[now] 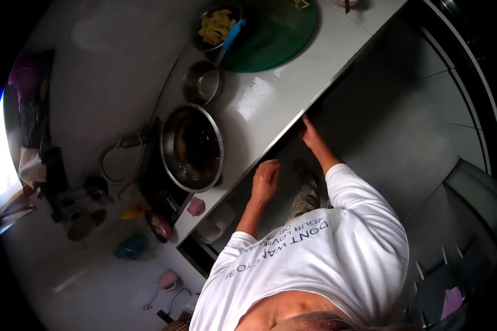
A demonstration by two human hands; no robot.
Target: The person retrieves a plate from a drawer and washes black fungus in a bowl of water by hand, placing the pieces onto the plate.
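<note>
My left hand [265,177] is beside the counter's front edge, its fingers curled in loosely, and I see nothing held in it. Farther along that edge, my right hand [310,135] reaches to the dark gap just under the countertop. Shadow and the edge hide most of its fingers, so its grip is unclear. On the white counter [281,105] stands a large metal basin [219,160] with dark contents and liquid. Behind it sits a smaller steel pot [195,83].
A round green cutting board [276,44] lies farther along the counter, beside a bowl of cut yellow pieces [217,26] and a blue handle [234,34]. A faucet [106,163] curves left of the basin. A pink cloth-like item [196,207] rests near the counter's corner.
</note>
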